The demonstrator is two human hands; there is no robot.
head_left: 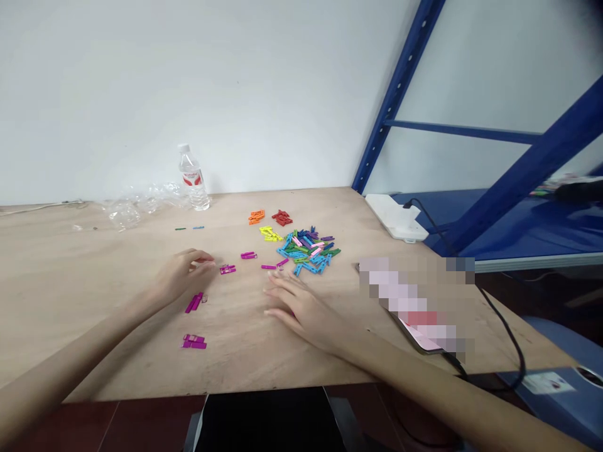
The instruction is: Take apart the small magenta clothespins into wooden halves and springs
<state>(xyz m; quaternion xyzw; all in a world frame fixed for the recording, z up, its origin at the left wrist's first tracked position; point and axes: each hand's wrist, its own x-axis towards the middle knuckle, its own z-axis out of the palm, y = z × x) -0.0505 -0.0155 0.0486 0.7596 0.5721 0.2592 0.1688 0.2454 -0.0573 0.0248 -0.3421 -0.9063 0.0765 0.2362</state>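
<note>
My left hand rests on the wooden table, its fingers curled loosely, fingertips close to a magenta clip. My right hand lies flat with fingers stretched toward a small magenta clip. More magenta clips lie nearby: one ahead, a pair by my left wrist, another pair nearer me. A mixed pile of coloured clips sits beyond my right hand, with small yellow, orange and red groups behind it.
A water bottle and crumpled clear plastic stand at the back by the wall. A phone with a black cable lies at the right edge. A white power strip and blue shelving are on the right.
</note>
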